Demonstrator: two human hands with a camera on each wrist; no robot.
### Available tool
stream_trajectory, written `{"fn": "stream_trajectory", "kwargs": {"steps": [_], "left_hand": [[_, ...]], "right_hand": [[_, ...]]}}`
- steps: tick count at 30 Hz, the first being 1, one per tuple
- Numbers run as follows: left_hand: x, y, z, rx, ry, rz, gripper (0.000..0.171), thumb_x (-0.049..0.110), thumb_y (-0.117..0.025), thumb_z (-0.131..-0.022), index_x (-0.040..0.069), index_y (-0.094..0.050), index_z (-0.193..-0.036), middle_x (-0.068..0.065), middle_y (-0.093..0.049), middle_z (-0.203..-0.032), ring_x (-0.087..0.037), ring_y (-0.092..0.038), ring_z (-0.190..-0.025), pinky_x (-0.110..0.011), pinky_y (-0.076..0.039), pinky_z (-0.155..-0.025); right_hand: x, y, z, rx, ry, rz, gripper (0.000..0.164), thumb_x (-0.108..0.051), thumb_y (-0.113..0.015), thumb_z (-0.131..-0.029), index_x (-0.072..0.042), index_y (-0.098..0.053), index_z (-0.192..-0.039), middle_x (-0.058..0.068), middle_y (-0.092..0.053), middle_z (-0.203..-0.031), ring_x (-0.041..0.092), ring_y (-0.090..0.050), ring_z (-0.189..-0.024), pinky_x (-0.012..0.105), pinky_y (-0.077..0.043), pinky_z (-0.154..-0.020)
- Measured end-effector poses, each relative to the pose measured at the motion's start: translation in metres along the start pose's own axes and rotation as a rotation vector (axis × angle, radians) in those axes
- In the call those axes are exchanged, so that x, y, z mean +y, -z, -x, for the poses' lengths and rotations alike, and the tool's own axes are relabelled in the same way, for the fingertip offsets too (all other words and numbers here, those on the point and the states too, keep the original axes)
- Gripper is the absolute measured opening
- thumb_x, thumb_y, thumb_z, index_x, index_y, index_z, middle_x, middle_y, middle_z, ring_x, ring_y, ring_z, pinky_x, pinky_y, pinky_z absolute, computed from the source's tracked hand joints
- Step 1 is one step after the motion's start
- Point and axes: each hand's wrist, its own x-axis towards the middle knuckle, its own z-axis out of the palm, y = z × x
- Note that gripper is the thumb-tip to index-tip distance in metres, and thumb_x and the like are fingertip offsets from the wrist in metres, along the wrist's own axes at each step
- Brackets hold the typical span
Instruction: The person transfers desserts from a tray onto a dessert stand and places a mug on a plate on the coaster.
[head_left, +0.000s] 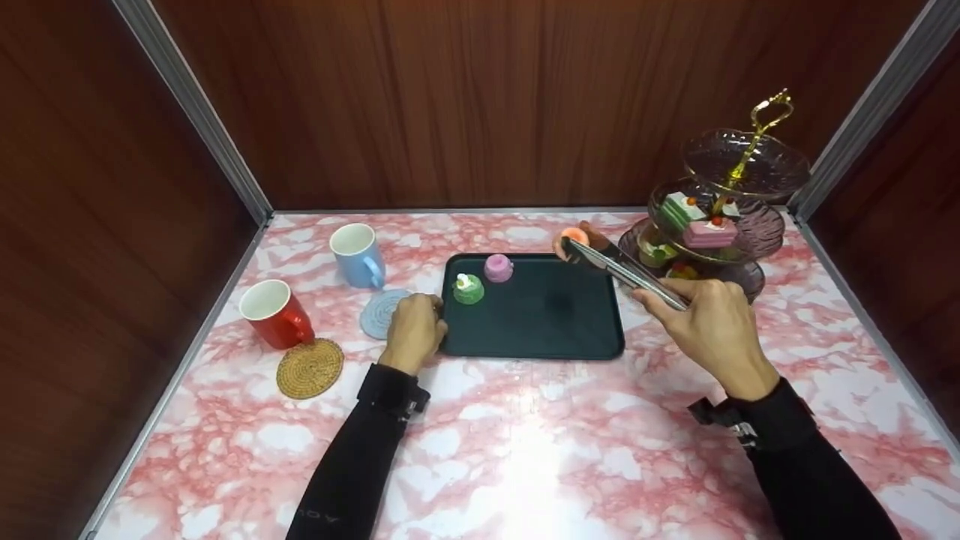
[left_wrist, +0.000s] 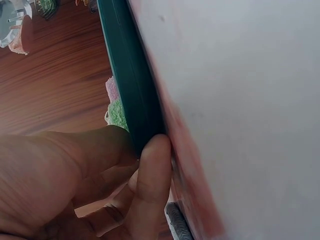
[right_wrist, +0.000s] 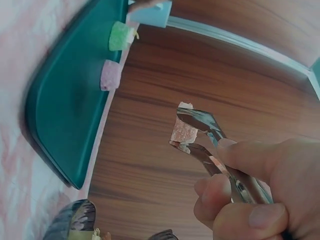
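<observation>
My left hand (head_left: 414, 330) pinches the left edge of a dark green tray (head_left: 551, 322), its thumb and fingers around the rim in the left wrist view. On the tray's far left part sit a small green cake (head_left: 468, 289) with a white top and a small pink cake (head_left: 498, 268). My right hand (head_left: 712, 322) grips metal tongs (head_left: 637, 279). Between the tongs' tips is a small orange-pink cake (right_wrist: 184, 131), held up above the tray's far right corner in the head view.
A tiered glass stand (head_left: 772, 232) with a gold handle holds several cakes at the right. On the left stand a blue mug (head_left: 352, 259) and a red mug (head_left: 274, 319), with a blue coaster (head_left: 377, 313) and a woven tan coaster (head_left: 310, 369). Wood-look panels surround the marbled table (head_left: 480, 450).
</observation>
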Motion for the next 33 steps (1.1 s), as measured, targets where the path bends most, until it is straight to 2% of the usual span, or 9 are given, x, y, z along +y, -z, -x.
{"fn": "stream_trajectory", "kwargs": {"steps": [6,12,16,20,23,27,33], "left_hand": [[0.000,0.001,-0.001,-0.010,0.012,0.006,0.030,0.008,-0.067,-0.072,0.012,-0.069,-0.102,-0.009,-0.067,-0.094,-0.029,-0.063,-0.087,-0.043,-0.050,-0.075],[0.001,0.002,0.000,-0.001,-0.012,0.003,0.029,0.008,-0.066,-0.072,0.012,-0.069,-0.101,-0.009,-0.067,-0.094,-0.029,-0.063,-0.087,-0.042,-0.050,-0.076],[0.001,0.001,0.000,0.008,-0.018,0.006,0.030,0.007,-0.067,-0.071,0.011,-0.069,-0.101,-0.010,-0.067,-0.094,-0.030,-0.063,-0.088,-0.042,-0.050,-0.077],[0.001,0.001,0.000,0.003,-0.021,-0.001,0.030,0.008,-0.066,-0.071,0.011,-0.069,-0.101,-0.008,-0.067,-0.090,-0.028,-0.062,-0.086,-0.043,-0.049,-0.076],[0.000,0.001,0.000,-0.001,-0.016,-0.004,0.030,0.007,-0.066,-0.071,0.011,-0.069,-0.101,-0.006,-0.066,-0.086,-0.028,-0.062,-0.084,-0.043,-0.049,-0.075],[0.000,0.001,0.001,-0.002,-0.011,-0.005,0.030,0.008,-0.066,-0.072,0.011,-0.069,-0.101,-0.006,-0.066,-0.087,-0.027,-0.062,-0.083,-0.042,-0.050,-0.074],[0.000,0.002,0.001,0.004,-0.015,0.000,0.028,0.007,-0.067,-0.071,0.011,-0.069,-0.099,-0.007,-0.067,-0.088,-0.027,-0.063,-0.082,-0.042,-0.050,-0.074]], "right_hand": [[0.003,0.008,-0.005,0.020,-0.049,-0.003,0.036,-0.050,-0.070,-0.074,-0.021,-0.075,-0.095,0.002,-0.073,-0.080,0.020,-0.063,-0.059,0.033,-0.036,-0.046],[0.006,0.017,-0.007,0.046,-0.091,-0.003,0.037,-0.050,-0.069,-0.075,-0.022,-0.074,-0.099,0.004,-0.073,-0.082,0.023,-0.061,-0.061,0.034,-0.033,-0.047],[0.007,0.025,-0.011,0.090,-0.114,-0.025,0.041,-0.049,-0.070,-0.075,-0.020,-0.073,-0.103,0.010,-0.073,-0.087,0.033,-0.064,-0.067,0.043,-0.039,-0.050],[0.005,0.033,-0.019,0.139,-0.130,-0.029,0.041,-0.049,-0.070,-0.075,-0.020,-0.072,-0.103,0.010,-0.072,-0.088,0.030,-0.061,-0.058,0.033,-0.036,-0.048],[0.002,0.038,-0.025,0.183,-0.135,-0.027,0.039,-0.048,-0.070,-0.075,-0.022,-0.072,-0.103,0.009,-0.072,-0.089,0.031,-0.062,-0.058,0.032,-0.036,-0.050],[-0.001,0.045,-0.033,0.242,-0.156,-0.016,0.038,-0.049,-0.070,-0.074,-0.026,-0.071,-0.105,0.012,-0.071,-0.091,0.041,-0.065,-0.074,0.048,-0.040,-0.060],[-0.003,0.056,-0.043,0.275,-0.243,0.047,0.041,-0.055,-0.065,-0.076,-0.029,-0.069,-0.108,0.013,-0.070,-0.096,0.045,-0.064,-0.078,0.055,-0.041,-0.061]]}}
